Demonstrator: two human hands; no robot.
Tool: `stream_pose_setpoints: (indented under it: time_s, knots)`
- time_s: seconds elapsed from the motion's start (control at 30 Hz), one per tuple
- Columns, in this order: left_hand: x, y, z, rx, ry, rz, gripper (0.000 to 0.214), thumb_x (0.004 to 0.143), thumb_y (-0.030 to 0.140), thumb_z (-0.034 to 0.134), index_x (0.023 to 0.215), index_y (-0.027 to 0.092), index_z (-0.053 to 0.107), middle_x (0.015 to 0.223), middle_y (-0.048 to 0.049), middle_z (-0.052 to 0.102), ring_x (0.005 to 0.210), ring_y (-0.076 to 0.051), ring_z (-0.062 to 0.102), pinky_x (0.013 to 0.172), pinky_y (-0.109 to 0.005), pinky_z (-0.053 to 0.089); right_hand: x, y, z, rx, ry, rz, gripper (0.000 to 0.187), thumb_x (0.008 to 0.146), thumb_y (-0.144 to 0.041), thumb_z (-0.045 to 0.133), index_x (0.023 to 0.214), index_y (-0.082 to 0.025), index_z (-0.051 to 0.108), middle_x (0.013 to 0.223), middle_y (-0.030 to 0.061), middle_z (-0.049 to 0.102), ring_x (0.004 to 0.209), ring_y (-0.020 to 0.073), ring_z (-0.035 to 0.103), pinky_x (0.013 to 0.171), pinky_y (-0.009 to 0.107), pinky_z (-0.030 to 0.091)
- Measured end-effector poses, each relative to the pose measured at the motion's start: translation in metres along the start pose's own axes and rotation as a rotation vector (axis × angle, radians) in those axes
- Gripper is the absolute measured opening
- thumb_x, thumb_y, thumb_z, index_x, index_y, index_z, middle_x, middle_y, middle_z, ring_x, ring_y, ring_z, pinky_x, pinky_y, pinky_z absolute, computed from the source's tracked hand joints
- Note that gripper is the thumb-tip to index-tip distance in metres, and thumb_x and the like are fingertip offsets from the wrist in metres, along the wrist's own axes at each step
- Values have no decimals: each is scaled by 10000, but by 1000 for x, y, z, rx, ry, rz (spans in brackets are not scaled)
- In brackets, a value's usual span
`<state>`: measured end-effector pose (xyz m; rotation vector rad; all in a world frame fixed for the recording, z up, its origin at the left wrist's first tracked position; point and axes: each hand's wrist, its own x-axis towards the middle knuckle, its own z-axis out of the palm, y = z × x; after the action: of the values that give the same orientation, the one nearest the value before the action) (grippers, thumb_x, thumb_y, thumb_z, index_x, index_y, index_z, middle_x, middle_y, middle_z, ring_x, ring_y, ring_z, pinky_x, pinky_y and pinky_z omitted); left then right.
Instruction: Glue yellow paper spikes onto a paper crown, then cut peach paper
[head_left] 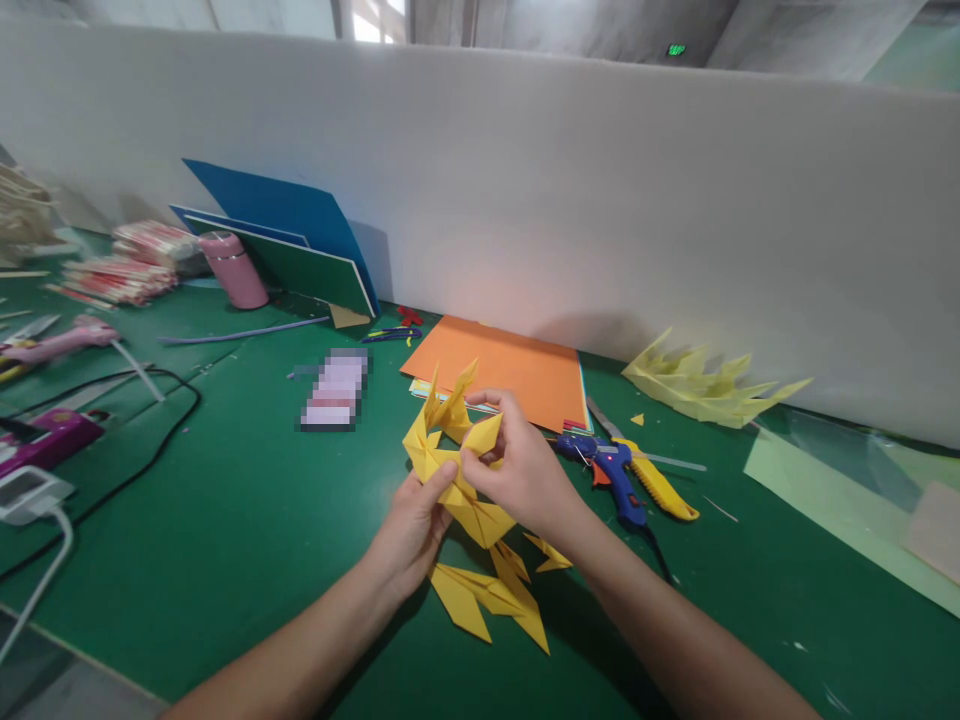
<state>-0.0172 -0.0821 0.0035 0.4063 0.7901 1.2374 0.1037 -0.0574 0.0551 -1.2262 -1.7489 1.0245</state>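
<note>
Paper ring: yellow, folded into points, held in both hands above the green bench.
Left hand: grip clamped on the paper ring at its near left side, thumb lying over the top.
Right hand: grip together on a pointed yellow flap at the ring's right side; whether that flap is joined on cannot be told.
Loose yellow pieces: on the bench, nearer the person than the ring.
Orange sheet: topmost of a paper stack, lying behind the hands.
Glue gun: blue, right of the right hand, just beside a yellow knife.
Pale folded paper: spiky, standing near the white wall.
Pink bottle: far left, upright before the green board.
Pixelated oblong: left of the orange sheet, its detail hidden.
</note>
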Motion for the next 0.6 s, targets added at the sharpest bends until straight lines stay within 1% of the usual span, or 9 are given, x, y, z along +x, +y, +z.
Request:
stream_pose_setpoints:
  time_s: [0.13, 0.23, 0.33, 0.5, 0.6]
  knots:
    - [0, -1, 0, 1, -10, 4, 367, 641, 274, 791, 956, 129, 673, 953, -82, 734, 885, -208, 680, 760, -256, 544, -2, -1, 2, -31, -5, -28, 526, 675, -172, 569, 1153, -242, 360, 698, -67, 512, 560, 115, 525, 566, 259, 430]
    - [0, -1, -1, 20, -20, -6, 368, 688, 264, 760, 1013, 123, 661, 991, -95, 726, 892, -202, 678, 767, -252, 542, -3, 0, 3, -99, 16, -19, 540, 679, -133, 538, 1175, -242, 354, 667, -72, 491, 552, 120, 516, 587, 277, 436]
    - [1, -1, -2, 26, -14, -18, 359, 710, 257, 742, 1028, 117, 654, 996, -98, 725, 883, -193, 680, 751, -238, 543, -3, 0, 3, -117, 14, -12, 547, 676, -120, 531, 1179, -239, 353, 649, -78, 473, 549, 124, 513, 589, 281, 438]
    - [-1, -1, -1, 8, -10, -18, 303, 688, 254, 754, 949, 124, 671, 958, -83, 733, 866, -192, 684, 730, -226, 545, -3, 0, 3, -60, -2, -28, 541, 685, -129, 535, 1181, -238, 349, 680, -72, 483, 544, 114, 512, 572, 269, 438]
    - [-1, -1, -1, 12, -18, -28, 268, 685, 251, 753, 907, 122, 678, 949, -84, 735, 847, -190, 687, 710, -220, 544, -3, 0, 3, -75, 5, -17, 541, 683, -115, 527, 1179, -235, 347, 710, -58, 507, 562, 117, 524, 587, 278, 441]
